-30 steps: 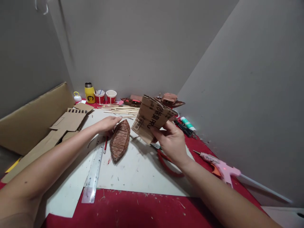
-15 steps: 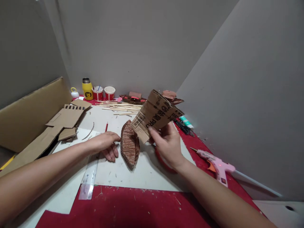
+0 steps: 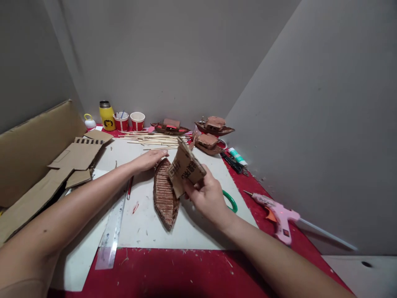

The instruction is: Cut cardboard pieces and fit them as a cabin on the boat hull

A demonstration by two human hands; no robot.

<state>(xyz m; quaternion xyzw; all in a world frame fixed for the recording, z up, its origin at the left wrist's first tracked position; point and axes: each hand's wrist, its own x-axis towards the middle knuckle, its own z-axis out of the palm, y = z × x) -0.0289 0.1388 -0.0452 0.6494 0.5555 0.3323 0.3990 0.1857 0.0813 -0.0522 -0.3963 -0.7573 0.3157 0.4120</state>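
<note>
A brown model boat hull (image 3: 166,194) with a ribbed inside lies on the white sheet (image 3: 145,236). My left hand (image 3: 151,160) is at its far tip, palm down, fingers stretched out; whether they touch the hull is hard to tell. In my right hand (image 3: 206,194) is a folded piece of printed cardboard (image 3: 186,167), pinched between thumb and fingers and tilted over the hull's right side. The cardboard hides part of the hull's right rim.
Three roofed model boats (image 3: 208,142) and thin wooden sticks (image 3: 155,138) lie at the back. Cups (image 3: 137,121) and a yellow bottle (image 3: 107,116) stand back left, cut cardboard (image 3: 77,153) left, a ruler (image 3: 110,240) nearer. Right are green-handled scissors (image 3: 230,201) and a pink glue gun (image 3: 282,215).
My left hand has moved away from me to the hull's far end. My right hand has brought the cardboard left and lower, turning it and uncovering the boats behind.
</note>
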